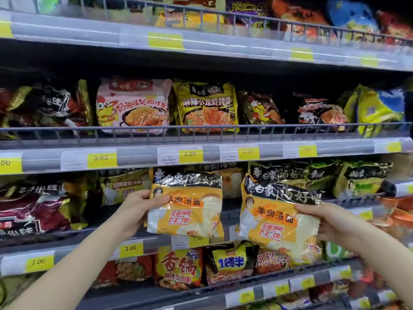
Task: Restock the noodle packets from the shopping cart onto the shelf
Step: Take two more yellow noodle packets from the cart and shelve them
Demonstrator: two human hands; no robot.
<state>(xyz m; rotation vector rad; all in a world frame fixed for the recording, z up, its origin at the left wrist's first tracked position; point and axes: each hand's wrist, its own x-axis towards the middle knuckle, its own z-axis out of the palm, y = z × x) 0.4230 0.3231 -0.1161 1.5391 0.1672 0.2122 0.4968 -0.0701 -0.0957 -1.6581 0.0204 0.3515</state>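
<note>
I hold two orange-and-black noodle multipacks up in front of a shop shelf. My left hand (136,211) grips the left edge of the left noodle packet (187,206). My right hand (321,222) grips the right edge of the right noodle packet (279,218), which is tilted a little. Both packets hang in the air before the third shelf (73,248), where a dark gap (230,211) shows between them. Similar orange packets stand behind on that shelf. The shopping cart is out of view.
Shelves packed with noodle packs fill the view: a pink pack (131,106) and a yellow pack (205,108) behind a wire rail (201,130) above, dark red packs (38,206) at left, more packs (178,269) below. Yellow price tags line each shelf edge.
</note>
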